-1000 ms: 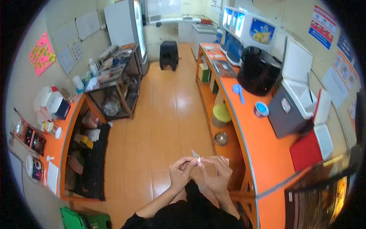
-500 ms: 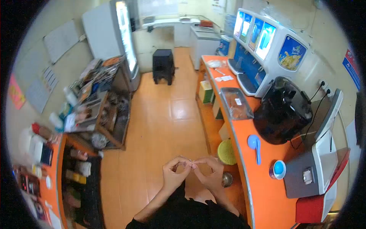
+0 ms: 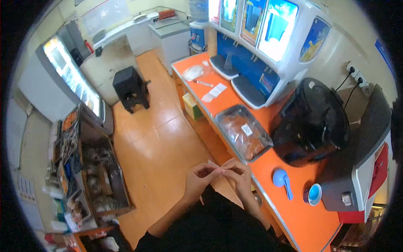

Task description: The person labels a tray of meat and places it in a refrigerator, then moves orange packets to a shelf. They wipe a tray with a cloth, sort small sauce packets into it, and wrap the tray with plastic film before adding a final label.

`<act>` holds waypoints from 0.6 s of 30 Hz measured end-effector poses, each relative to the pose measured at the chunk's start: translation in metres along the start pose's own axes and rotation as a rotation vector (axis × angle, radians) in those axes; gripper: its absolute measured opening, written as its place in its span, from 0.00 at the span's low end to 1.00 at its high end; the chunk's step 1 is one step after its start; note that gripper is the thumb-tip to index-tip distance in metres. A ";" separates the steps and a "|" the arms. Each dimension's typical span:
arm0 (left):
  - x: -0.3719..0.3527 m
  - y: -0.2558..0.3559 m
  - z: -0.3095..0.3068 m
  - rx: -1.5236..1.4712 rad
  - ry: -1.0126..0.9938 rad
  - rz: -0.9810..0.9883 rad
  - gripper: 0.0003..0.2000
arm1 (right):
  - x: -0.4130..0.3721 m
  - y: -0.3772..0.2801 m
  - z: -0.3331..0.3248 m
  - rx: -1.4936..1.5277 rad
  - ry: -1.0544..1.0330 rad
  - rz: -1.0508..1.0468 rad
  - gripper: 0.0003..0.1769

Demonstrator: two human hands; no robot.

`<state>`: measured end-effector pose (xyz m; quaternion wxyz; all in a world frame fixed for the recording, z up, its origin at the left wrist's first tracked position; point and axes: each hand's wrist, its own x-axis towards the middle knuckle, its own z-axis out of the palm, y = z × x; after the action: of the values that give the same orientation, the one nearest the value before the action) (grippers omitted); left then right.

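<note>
My left hand (image 3: 200, 179) and my right hand (image 3: 237, 174) meet fingertip to fingertip in front of my body, beside the edge of the orange counter (image 3: 289, 224). Both are pinched closed. A small pale thing shows at the fingertips, too small to name. Nearest to my right hand on the counter are a covered tray (image 3: 245, 132) with a white label and a blue scoop (image 3: 282, 180). To the right of the scoop stands a cup (image 3: 313, 195) with something blue in it.
A drink dispenser (image 3: 256, 46), a black rounded appliance (image 3: 310, 126) and a grey box (image 3: 357, 168) with a raised lid line the counter. A black stool (image 3: 130, 89) stands on the floor ahead. A cluttered shelf (image 3: 100, 176) is at the left.
The view has swung right and nearer the counter, so the tray and dispenser look larger. My hands remain pinched together; a pale bit now shows above the fingertips.
</note>
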<state>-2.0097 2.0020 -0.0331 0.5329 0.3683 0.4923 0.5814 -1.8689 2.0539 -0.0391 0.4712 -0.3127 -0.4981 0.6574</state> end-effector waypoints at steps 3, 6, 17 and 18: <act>0.055 0.006 -0.014 -0.036 -0.040 -0.058 0.07 | 0.050 0.005 -0.007 -0.072 0.041 0.002 0.01; 0.108 0.017 -0.021 -0.054 -0.097 -0.104 0.08 | 0.100 0.009 -0.012 -0.126 0.088 0.018 0.02; 0.239 -0.021 -0.050 0.209 -0.174 -0.213 0.08 | 0.187 0.085 -0.031 -0.371 0.581 -0.023 0.04; 0.250 -0.024 -0.059 0.215 -0.209 -0.215 0.08 | 0.193 0.100 -0.044 -0.371 0.617 -0.032 0.04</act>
<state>-2.0998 2.2356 -0.0943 0.5978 0.4269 0.5301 0.4236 -1.9305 2.2433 -0.1361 0.5448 -0.5686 -0.4484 0.4229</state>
